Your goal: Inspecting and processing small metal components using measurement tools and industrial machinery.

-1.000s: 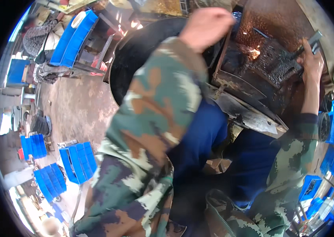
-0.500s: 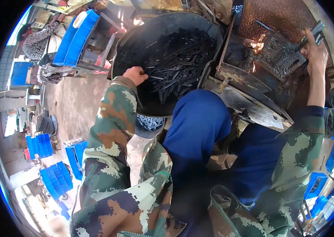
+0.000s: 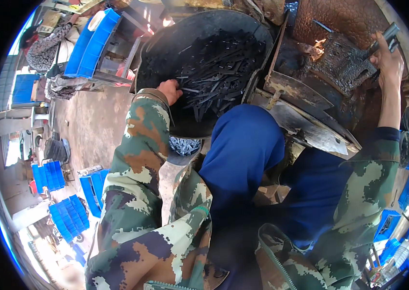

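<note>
My left hand (image 3: pixel 169 92) reaches over the near left rim of a wide, dark round pan (image 3: pixel 175 126). Its fingers are curled together at one end of a flat dark metal strip (image 3: pixel 191 90). Beside it in the pan lies a heap of thin, pointed dark metal pieces (image 3: pixel 223 72). At the far right, my right hand (image 3: pixel 389 65) is wrapped round a grey metal bar handle (image 3: pixel 387 35). The handle stands beside an oily, dark metal block (image 3: pixel 342 65). A small pale strip (image 3: pixel 322 25) lies beyond that block.
A rusty metal edge plate (image 3: pixel 298 89) stands between my knees and the block. Under the pan sits a container of shiny metal pieces (image 3: pixel 185 146). Blue plastic bins (image 3: pixel 69 218) stand on the left, more on the right. Another person (image 3: pixel 47 52) is at the far left.
My left hand has shifted slightly right, with its fingers still at the strip. The right hand stays on the handle. The whole view has moved a little.
</note>
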